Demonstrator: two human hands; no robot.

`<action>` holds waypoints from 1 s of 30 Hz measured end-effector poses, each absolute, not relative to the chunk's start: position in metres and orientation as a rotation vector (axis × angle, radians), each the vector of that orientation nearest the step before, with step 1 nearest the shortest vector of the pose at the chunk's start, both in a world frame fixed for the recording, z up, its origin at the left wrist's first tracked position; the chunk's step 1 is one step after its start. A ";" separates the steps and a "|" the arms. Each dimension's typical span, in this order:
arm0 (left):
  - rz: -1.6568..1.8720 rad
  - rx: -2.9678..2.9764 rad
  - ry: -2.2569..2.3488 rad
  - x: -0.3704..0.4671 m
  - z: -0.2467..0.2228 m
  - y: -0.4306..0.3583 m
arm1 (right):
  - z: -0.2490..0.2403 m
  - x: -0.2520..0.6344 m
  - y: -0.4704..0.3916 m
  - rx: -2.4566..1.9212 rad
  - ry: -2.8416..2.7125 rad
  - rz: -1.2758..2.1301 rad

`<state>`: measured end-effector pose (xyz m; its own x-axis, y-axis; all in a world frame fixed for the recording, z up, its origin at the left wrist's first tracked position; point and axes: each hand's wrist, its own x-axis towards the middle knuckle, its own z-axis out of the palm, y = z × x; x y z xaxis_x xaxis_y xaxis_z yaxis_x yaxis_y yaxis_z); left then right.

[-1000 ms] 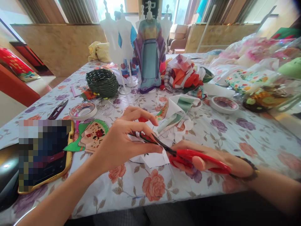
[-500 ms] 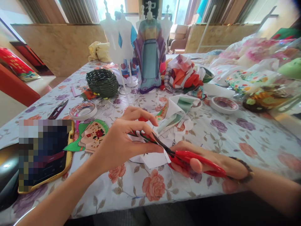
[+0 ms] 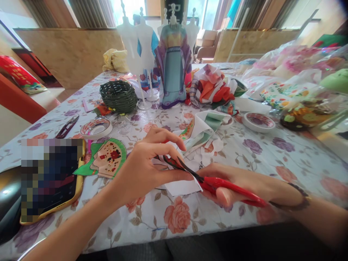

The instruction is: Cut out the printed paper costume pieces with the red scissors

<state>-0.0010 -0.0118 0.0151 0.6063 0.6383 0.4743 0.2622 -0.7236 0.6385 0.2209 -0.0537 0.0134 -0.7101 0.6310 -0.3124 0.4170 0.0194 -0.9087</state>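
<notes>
My left hand (image 3: 148, 159) is closed with thumb and fingers around a printed piece with a white margin (image 3: 181, 187). Whether it is paper or cloth I cannot tell, and the fingers hide much of it. In my right hand (image 3: 231, 169) is a pair of scissors with red handles (image 3: 236, 188) and dark blades. The blades point left and lie at the piece, close to my left fingertips. Left of my left hand lies a green-edged cut-out with red flowers (image 3: 111, 157). White and green scraps (image 3: 209, 127) lie just beyond my hands.
A phone in a yellow case (image 3: 78, 185) lies at the left, with thread snips (image 3: 67, 127) and a tape roll (image 3: 96, 127) behind it. Another tape roll (image 3: 258, 122), a dark woven basket (image 3: 119, 96), a robed dress form (image 3: 174, 69) and crumpled cloth (image 3: 214, 87) stand farther back.
My right hand and the scissors have shifted slightly right and down. My left hand and the piece have moved a little the same way.
</notes>
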 end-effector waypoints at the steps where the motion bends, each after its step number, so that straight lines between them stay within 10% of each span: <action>1: 0.971 2.319 0.715 -0.001 0.015 -0.012 | 0.013 0.221 -0.054 -1.094 -2.101 1.758; 30: 0.966 2.352 0.713 -0.005 0.016 -0.007 | 0.019 0.216 -0.061 -1.119 -2.081 1.727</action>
